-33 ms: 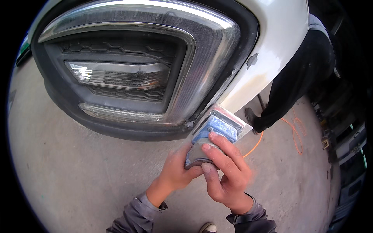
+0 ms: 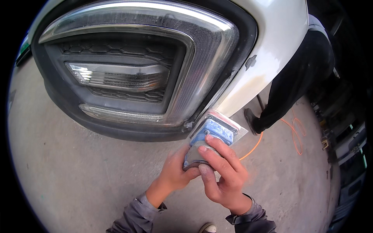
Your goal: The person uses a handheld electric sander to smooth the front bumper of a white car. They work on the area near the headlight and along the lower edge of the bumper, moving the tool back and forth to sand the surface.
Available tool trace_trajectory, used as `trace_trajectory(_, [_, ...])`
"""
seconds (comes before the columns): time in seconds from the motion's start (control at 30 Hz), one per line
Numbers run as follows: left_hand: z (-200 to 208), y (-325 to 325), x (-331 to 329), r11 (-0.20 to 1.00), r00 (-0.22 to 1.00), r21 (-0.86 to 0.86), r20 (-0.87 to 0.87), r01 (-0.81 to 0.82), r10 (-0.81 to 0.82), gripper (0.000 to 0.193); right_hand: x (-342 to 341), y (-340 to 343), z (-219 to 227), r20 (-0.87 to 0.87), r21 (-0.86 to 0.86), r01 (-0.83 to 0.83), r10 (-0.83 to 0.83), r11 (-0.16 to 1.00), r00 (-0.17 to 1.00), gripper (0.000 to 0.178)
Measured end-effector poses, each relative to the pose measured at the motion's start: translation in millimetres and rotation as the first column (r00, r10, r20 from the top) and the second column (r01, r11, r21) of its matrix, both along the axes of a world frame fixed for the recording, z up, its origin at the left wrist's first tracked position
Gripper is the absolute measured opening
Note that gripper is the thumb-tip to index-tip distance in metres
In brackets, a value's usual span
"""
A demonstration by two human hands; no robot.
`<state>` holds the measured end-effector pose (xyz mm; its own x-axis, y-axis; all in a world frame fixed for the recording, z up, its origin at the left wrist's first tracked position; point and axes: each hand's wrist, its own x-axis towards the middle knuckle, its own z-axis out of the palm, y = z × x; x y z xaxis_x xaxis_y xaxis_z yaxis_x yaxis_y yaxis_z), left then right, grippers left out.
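Both hands hold a dusty blue-and-grey sander (image 2: pixel 218 127) with a flat rectangular pad. Its pad lies against the lower corner of a white car bumper (image 2: pixel 268 62), beside the black lamp surround. My left hand (image 2: pixel 175 167) wraps round the left side of the grey body. From the right, my right hand (image 2: pixel 226 173) grips the same body with fingertips on top and thumb at its near end. Above the sander, the bumper's edge has a dark chipped patch and a dull, yellowish area. How the pad's underside meets the paint is hidden.
A lamp unit (image 2: pixel 120 77) with clear trim fills the upper left. To the right stands another person in dark trousers (image 2: pixel 297 77). An orange hose (image 2: pixel 296 138) loops across the concrete floor (image 2: pixel 77 174). Parts and clutter line the far right. My shoe (image 2: pixel 209 228) shows at the bottom.
The sander and both hands have shifted slightly left and down along the bumper's corner. My grip looks the same.
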<state>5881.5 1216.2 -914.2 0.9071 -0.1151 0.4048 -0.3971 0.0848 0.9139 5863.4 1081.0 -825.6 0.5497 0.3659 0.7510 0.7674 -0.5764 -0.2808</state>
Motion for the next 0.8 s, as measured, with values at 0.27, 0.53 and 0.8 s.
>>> trace_trajectory(0.27, [20.5,0.9,9.2,0.996,0.997,-0.031,0.009,0.082,-0.082,0.079,5.1,4.4,22.7,0.073,0.075,0.016,-0.021,0.997,0.997,0.041])
trace_trajectory(0.53, [-0.8,0.5,-0.8,0.999,0.999,-0.008,-0.022,0.033,-0.033,0.083,-3.4,5.0,9.0,-0.037,0.009,0.012,-0.012,1.0,0.999,0.039])
trace_trajectory(0.8, [48.3,-3.4,16.1,0.999,0.995,-0.043,0.1,0.028,-0.024,0.075,9.5,4.0,38.0,0.107,0.115,-0.014,0.002,0.993,0.994,0.038])
